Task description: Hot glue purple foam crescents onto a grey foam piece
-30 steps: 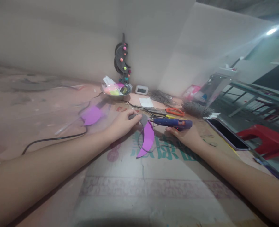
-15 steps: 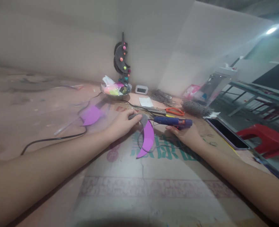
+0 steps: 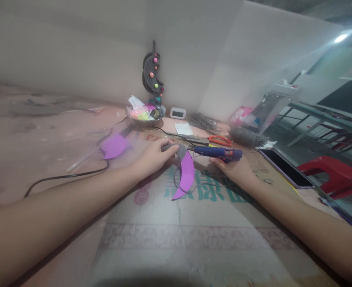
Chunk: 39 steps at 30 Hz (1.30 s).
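My left hand is closed in a pinch on a small grey piece at the top end of a purple crescent-shaped foam cutout lying on the cardboard. My right hand grips a blue glue gun held level, its nozzle pointing left at the grey piece. A thin dark wire loops over the crescent.
A second purple cutout lies left. Behind are orange-handled scissors, a bowl of coloured bits, a dark crescent ornament with pompoms, a white clock, grey yarn and a phone. A black cable crosses left.
Hardly anything differs; the view has drifted slightly, and both hands keep their hold in the same place.
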Available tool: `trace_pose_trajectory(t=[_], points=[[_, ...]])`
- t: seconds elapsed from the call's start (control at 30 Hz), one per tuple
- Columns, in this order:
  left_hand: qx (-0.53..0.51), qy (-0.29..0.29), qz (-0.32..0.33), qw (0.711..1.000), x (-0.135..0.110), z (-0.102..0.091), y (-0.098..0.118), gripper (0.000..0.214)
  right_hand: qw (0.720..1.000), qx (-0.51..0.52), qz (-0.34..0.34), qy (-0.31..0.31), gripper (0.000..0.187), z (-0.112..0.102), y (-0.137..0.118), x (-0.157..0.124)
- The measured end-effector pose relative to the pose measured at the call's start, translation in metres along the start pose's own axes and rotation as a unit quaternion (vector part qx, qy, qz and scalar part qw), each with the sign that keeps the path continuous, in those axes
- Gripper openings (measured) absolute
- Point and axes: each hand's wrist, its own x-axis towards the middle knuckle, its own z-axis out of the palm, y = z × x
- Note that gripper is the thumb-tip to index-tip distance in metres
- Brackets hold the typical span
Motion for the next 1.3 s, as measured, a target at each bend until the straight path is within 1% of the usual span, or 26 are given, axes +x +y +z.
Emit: trace_pose_trajectory(t=[0.17, 0.33, 0.5, 0.6, 0.7, 0.77, 0.83, 0.9, 0.97, 1.03, 1.07, 1.17, 1.3], points=[[0.003, -0.013, 0.018, 1.000, 0.001, 0.000, -0.001, 0.025, 1.000, 0.008, 0.017, -0.005, 0.023, 0.000, -0.001, 0.000], [0.002, -0.025, 0.029, 0.999, 0.002, 0.000, -0.003, 0.026, 0.998, 0.039, 0.040, -0.009, 0.026, -0.001, -0.005, 0.000], [0.016, -0.018, 0.038, 0.999, 0.004, 0.000, -0.004, 0.025, 0.994, 0.081, 0.065, -0.030, 0.031, -0.007, -0.010, 0.007], [0.018, -0.018, 0.038, 0.999, 0.004, -0.001, -0.006, 0.027, 0.984, 0.159, 0.080, -0.023, 0.035, -0.010, -0.008, 0.013], [0.025, -0.028, 0.034, 0.999, 0.004, -0.001, -0.007, 0.028, 0.959, 0.266, 0.097, -0.008, 0.036, -0.013, -0.008, 0.019], [0.019, -0.043, 0.021, 0.999, 0.005, -0.001, -0.008, 0.029, 0.948, 0.303, 0.092, -0.018, 0.037, -0.016, -0.011, 0.027], [0.001, -0.060, 0.005, 0.998, 0.005, -0.001, -0.008, 0.031, 0.955, 0.283, 0.084, -0.035, 0.037, -0.019, -0.014, 0.041], [-0.014, -0.070, -0.004, 0.997, 0.004, 0.000, -0.007, 0.031, 0.973, 0.214, 0.080, -0.035, 0.037, -0.019, -0.013, 0.062], [-0.017, -0.067, -0.005, 0.998, 0.004, 0.001, -0.007, 0.032, 0.990, 0.121, 0.069, -0.028, 0.036, -0.014, -0.005, 0.087], [-0.013, -0.062, -0.006, 0.998, 0.003, 0.001, -0.007, 0.032, 0.995, 0.060, 0.081, -0.022, 0.035, -0.004, 0.007, 0.110], [-0.010, -0.060, -0.005, 0.998, 0.003, 0.001, -0.007, 0.032, 0.994, 0.051, 0.092, -0.039, 0.033, 0.002, 0.013, 0.120], [-0.006, -0.060, -0.003, 0.998, 0.003, 0.000, -0.007, 0.032, 0.992, 0.050, 0.109, -0.045, 0.030, 0.023, 0.027, 0.138], [-0.007, -0.059, 0.001, 0.998, 0.004, 0.000, -0.008, 0.033, 0.990, 0.044, 0.122, -0.055, 0.026, 0.045, 0.029, 0.141]])
